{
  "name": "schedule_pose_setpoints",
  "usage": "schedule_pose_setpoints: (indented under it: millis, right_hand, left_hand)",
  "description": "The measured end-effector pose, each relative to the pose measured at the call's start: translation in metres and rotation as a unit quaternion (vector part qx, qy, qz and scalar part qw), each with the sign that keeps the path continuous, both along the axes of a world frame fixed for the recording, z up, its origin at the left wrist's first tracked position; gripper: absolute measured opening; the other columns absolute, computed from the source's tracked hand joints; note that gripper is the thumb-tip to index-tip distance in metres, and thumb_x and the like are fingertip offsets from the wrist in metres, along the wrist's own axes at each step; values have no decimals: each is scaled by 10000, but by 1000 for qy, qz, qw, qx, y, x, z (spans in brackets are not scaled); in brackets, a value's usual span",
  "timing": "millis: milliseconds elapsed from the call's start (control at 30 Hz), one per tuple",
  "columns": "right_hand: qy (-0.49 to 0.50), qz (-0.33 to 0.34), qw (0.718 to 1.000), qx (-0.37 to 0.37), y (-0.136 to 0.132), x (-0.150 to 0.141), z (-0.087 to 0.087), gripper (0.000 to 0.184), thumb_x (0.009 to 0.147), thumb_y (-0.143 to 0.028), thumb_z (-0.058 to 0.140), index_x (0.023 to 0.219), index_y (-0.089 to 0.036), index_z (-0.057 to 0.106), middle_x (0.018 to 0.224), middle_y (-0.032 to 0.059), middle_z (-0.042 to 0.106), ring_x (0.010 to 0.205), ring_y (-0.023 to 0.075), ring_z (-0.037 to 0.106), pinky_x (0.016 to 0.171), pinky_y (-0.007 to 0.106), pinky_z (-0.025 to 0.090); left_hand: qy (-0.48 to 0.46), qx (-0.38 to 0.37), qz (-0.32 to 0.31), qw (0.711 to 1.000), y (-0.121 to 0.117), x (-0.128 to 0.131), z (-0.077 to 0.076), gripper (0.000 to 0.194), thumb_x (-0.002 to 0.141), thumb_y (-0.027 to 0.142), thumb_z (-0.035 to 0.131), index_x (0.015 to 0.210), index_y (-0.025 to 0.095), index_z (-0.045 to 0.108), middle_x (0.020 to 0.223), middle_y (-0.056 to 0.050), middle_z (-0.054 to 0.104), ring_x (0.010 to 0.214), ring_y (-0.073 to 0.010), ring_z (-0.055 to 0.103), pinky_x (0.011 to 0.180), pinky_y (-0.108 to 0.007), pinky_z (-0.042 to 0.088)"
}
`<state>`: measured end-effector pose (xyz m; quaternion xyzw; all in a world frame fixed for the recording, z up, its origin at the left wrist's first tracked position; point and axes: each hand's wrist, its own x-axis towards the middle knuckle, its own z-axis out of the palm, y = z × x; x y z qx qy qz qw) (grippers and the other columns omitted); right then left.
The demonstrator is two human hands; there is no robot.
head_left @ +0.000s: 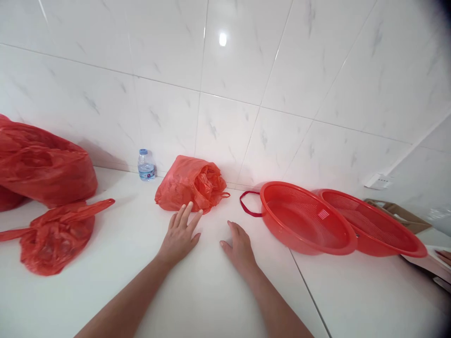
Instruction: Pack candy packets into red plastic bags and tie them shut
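My left hand (pixel 180 234) is spread palm down over the white table (pixel 197 291), its fingertips just in front of a full red plastic bag (pixel 183 180); whether they touch the bag I cannot tell. Beside it, my right hand (pixel 240 245) has its thumb apart from the fingers, and nothing shows in it. To the right of that hand stands a red plastic colander (pixel 292 216). A dark red strap loop (pixel 246 211) sticks out at the colander's left side.
A second red colander (pixel 373 220) overlaps the first, with a cardboard box (pixel 405 213) behind. A water bottle (pixel 145 166) stands by the tiled wall (pixel 229 117). Leftward lie a big red bag (pixel 45 164) and a smaller one (pixel 58 239). Part of another hand (pixel 444 256) shows far right.
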<state>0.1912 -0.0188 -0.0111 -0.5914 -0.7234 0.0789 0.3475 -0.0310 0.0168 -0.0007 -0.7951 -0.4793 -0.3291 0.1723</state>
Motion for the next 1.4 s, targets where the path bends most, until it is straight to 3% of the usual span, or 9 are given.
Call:
schedule_pose_setpoints:
  millis: [300,467,533,600,700,867,1000,1267,1400]
  right_hand:
    - [194,-15,973,121,67,-74,29,463,905,-236,290,1364,-226,347,1404,85,400,1298,206,359,1024,433,365]
    - [177,-6,982,60,95,-84,17,543,808,-197,435,1347,-251,398,1307,70,515,1193,241,463,960,428,393]
    - [169,4,985,21,98,-81,11,467,751,-174,486,1210,-242,535,1122,61,623,1057,249,537,902,406,413]
    - [175,0,985,-3,96,-76,7,264,731,-177,495,950,-217,638,917,53,661,920,241,572,846,379,428]
    - [208,-18,978,-15,91,-65,6,142,769,-235,460,743,-206,597,814,41,645,806,207,580,756,324,452]
    - [274,-56,960,-27,73,-43,8,170,801,-285,405,836,-208,553,840,29,625,719,163,561,632,256,454]
    - [302,-79,950,-34,47,-30,6,65,756,-235,434,766,-221,497,748,-12,552,668,143,499,597,231,420]
    - [77,-38,996,6,-19,-9,1,162,673,-63,384,710,-210,441,729,-10,497,697,147,467,632,242,378]
    - [-64,-14,998,5,-50,2,-5,215,610,-2,380,673,-201,433,678,-12,499,676,151,462,618,249,358]
  left_hand:
    - [-98,83,45,991,24,19,-2,594,836,263,554,1391,169,366,1534,-198,129,1409,-339,128,1083,-531,234]
    - [-71,60,53,994,27,17,2,548,813,207,583,1341,287,457,1546,-128,147,1406,-355,126,1080,-552,223]
    - [-51,27,63,996,32,18,4,565,806,198,591,1332,357,459,1543,-96,177,1400,-370,143,1066,-582,221]
    - [-43,-5,83,996,38,17,5,597,799,223,601,1352,369,431,1541,-99,185,1392,-389,154,1048,-608,229]
    - [-46,-28,116,992,48,15,4,605,800,279,597,1376,306,414,1538,-126,183,1391,-396,150,1046,-607,235]
    - [-39,-29,126,991,50,13,2,571,818,284,557,1373,258,425,1540,-124,181,1399,-376,135,1066,-585,219]
    - [-35,-41,129,990,49,12,2,568,806,248,548,1363,241,438,1541,-120,177,1399,-371,138,1071,-583,205]
    - [-44,-55,133,989,49,10,1,558,800,261,548,1349,236,452,1547,-111,154,1402,-364,124,1068,-581,205]
    - [-49,-58,136,988,48,9,0,577,791,238,553,1357,222,443,1545,-123,158,1399,-378,120,1061,-577,216]
